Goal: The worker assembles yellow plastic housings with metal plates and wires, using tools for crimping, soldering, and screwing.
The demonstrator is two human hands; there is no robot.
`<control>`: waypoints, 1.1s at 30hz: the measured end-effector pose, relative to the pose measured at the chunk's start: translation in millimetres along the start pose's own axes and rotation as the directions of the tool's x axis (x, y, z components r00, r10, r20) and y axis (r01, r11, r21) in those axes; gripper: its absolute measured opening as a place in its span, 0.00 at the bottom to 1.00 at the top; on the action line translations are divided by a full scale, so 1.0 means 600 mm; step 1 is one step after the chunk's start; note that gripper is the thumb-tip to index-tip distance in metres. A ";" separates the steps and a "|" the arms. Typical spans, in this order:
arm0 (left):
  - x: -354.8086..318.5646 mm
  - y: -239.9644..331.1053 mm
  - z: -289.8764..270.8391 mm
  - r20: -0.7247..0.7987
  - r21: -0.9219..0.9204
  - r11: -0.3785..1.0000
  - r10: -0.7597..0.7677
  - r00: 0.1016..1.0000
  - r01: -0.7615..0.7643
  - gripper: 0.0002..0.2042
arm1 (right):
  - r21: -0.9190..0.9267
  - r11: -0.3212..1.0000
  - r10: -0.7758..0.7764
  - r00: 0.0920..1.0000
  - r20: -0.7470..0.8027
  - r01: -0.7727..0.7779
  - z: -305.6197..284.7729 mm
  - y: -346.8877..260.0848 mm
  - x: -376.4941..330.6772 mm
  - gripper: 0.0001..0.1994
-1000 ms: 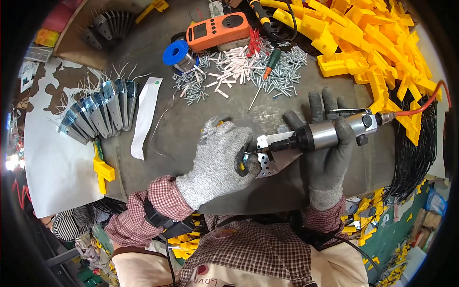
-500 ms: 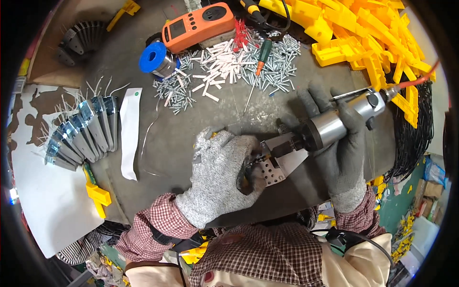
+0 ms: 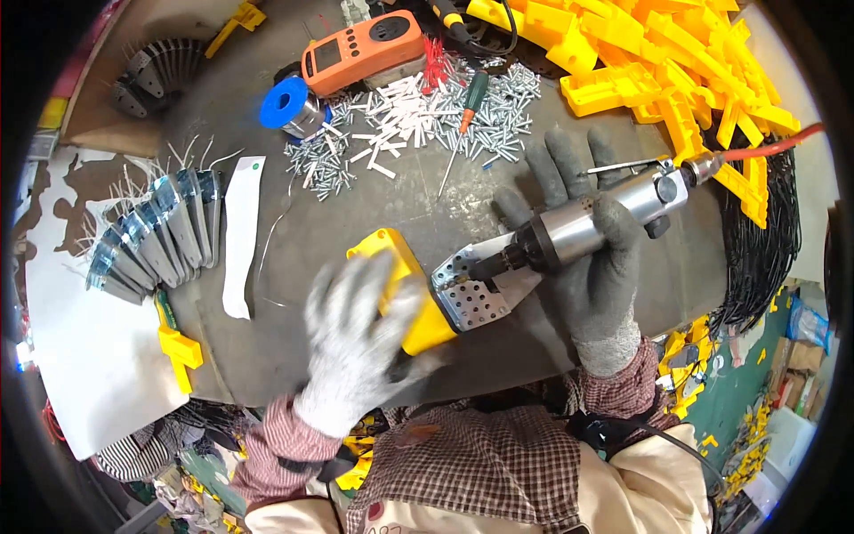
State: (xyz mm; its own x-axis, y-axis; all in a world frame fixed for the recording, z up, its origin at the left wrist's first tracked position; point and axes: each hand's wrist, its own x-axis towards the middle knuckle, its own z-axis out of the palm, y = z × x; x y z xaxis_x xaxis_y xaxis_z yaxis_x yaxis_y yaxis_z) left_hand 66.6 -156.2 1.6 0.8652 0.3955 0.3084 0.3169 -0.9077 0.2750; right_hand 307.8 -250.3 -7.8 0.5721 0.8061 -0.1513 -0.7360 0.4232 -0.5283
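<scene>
My right hand (image 3: pixel 587 258), in a grey glove, grips a silver pneumatic screwdriver (image 3: pixel 596 222) with an orange air hose at its rear. Its bit points at a perforated metal plate (image 3: pixel 470 294) fixed to a yellow plastic part (image 3: pixel 405 289). My left hand (image 3: pixel 360 343), blurred and in a light grey glove, holds that yellow part from the near side on the grey table.
A heap of yellow plastic parts (image 3: pixel 676 62) lies far right. Screws and white pieces (image 3: pixel 400 120), a green-handled screwdriver (image 3: pixel 463 129), a blue solder spool (image 3: pixel 289 105) and an orange meter (image 3: pixel 360 52) sit at the back. Metal brackets (image 3: pixel 151 236) fan out left.
The yellow part with its plate has been turned and lifted, so its yellow body now shows. My left hand has shifted along it. The screwdriver stays on the plate.
</scene>
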 end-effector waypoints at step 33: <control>-0.092 -0.054 -0.065 0.511 -0.015 0.909 -0.351 0.784 0.417 0.27 | 0.128 0.992 0.017 0.999 -0.049 -0.011 -0.036 0.045 -0.034 0.22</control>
State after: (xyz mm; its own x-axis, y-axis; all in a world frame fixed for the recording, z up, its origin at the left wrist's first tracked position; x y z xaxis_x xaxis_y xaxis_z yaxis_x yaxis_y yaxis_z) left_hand -6.5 -143.0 11.5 0.7660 0.5574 -0.3201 0.6428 -0.6583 0.3918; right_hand 284.0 -264.3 -37.0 0.5765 0.7920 -0.2012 -0.7823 0.4638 -0.4157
